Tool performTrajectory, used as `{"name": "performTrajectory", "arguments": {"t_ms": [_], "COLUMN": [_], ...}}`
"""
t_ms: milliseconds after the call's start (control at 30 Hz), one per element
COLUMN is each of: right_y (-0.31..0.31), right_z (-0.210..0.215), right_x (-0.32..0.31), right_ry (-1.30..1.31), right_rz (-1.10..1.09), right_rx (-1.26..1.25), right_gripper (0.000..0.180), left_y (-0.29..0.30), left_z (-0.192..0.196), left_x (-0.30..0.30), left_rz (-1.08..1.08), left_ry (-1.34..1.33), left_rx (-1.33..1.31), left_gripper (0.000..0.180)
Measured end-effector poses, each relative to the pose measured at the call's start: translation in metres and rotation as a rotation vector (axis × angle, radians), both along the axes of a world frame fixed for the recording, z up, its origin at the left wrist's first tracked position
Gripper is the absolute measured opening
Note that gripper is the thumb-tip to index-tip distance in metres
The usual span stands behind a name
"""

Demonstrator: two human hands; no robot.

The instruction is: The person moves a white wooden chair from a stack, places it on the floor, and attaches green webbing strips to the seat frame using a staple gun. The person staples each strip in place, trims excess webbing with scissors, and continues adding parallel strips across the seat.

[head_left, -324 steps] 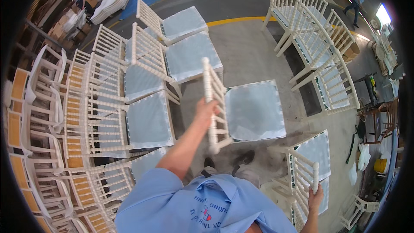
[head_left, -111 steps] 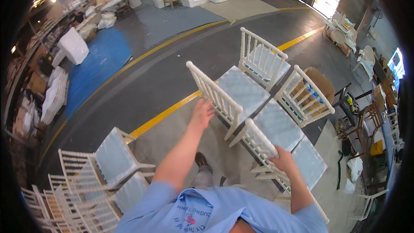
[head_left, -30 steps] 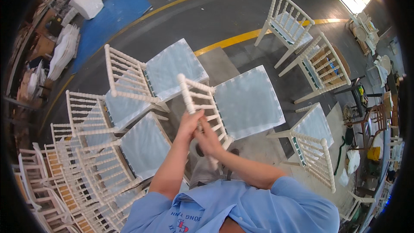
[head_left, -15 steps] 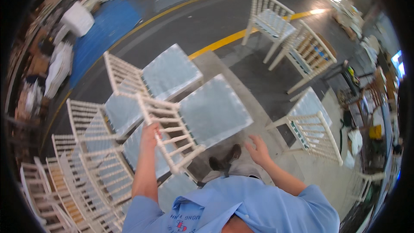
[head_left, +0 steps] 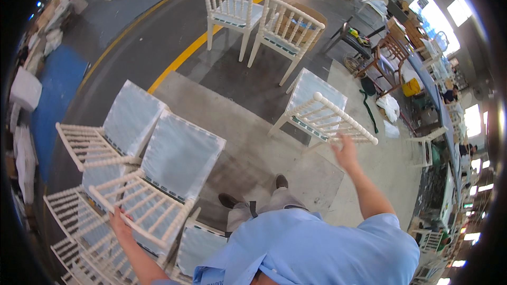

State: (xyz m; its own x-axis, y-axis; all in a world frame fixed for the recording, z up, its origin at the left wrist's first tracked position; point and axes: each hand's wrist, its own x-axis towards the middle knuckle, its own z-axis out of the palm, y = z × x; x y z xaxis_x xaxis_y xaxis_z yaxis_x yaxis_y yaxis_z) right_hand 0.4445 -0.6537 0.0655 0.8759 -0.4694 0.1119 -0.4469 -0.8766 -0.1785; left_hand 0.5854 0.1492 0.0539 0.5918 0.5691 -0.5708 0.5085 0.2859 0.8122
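Note:
My left hand (head_left: 120,222) is closed on the top rail of a cream chair (head_left: 138,200) with a spindle back and a pale blue-grey covered seat. That chair stands among similar ones at the left. My right hand (head_left: 346,153) reaches out with fingers apart, right at the spindle back of another cream chair (head_left: 317,92). Whether its fingertips touch that chair cannot be made out. Beside the held chair is one more chair (head_left: 132,113) with the same covered seat.
Further chairs crowd the lower left, such as one by my left arm (head_left: 71,219). Two cream chairs (head_left: 229,8) stand ahead near a yellow floor line (head_left: 185,55). A brown wooden chair (head_left: 391,55), a yellow container (head_left: 411,87) and a green strap (head_left: 369,111) lie at the right.
My view and body have turned to the right. My right hand has moved out to the lone chair's back, while my left hand keeps its hold on the same chair.

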Motion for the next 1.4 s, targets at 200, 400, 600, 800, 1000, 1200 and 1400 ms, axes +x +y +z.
{"name": "performTrajectory", "arguments": {"t_ms": [200,400,600,800,1000,1200,1400], "right_y": [-0.102,-0.156,-0.174,-0.115,0.007,0.211,0.352], "right_z": [0.025,-0.008,0.023,0.093,0.07,0.015,-0.018], "right_x": [0.055,0.07,0.091,0.062,0.0,-0.098,-0.204], "right_ry": [0.299,0.321,0.068,0.133,0.061,0.471,0.533], "right_rz": [0.1,0.29,0.532,0.554,0.666,0.816,1.067], "right_rx": [0.052,0.449,0.326,0.194,0.244,0.7,0.831], "right_gripper": [0.067,0.037,0.031,0.033,0.043,0.072,0.067], "left_y": [-0.061,-0.222,-0.36,-0.393,-0.396,-0.408,-0.402], "left_z": [0.0,-0.069,-0.08,-0.074,-0.078,-0.073,-0.05], "left_x": [-0.088,-0.304,-0.439,-0.52,-0.604,-0.627,-0.516], "left_rz": [0.245,0.421,0.446,0.423,0.266,0.123,0.104], "left_ry": [-0.113,-0.053,0.094,0.062,-0.021,-0.08,-0.234], "left_rx": [0.556,0.408,0.002,-0.061,-0.112,-0.15,-0.254], "left_gripper": [0.064,0.047,0.039,0.039,0.037,0.043,0.051]}}
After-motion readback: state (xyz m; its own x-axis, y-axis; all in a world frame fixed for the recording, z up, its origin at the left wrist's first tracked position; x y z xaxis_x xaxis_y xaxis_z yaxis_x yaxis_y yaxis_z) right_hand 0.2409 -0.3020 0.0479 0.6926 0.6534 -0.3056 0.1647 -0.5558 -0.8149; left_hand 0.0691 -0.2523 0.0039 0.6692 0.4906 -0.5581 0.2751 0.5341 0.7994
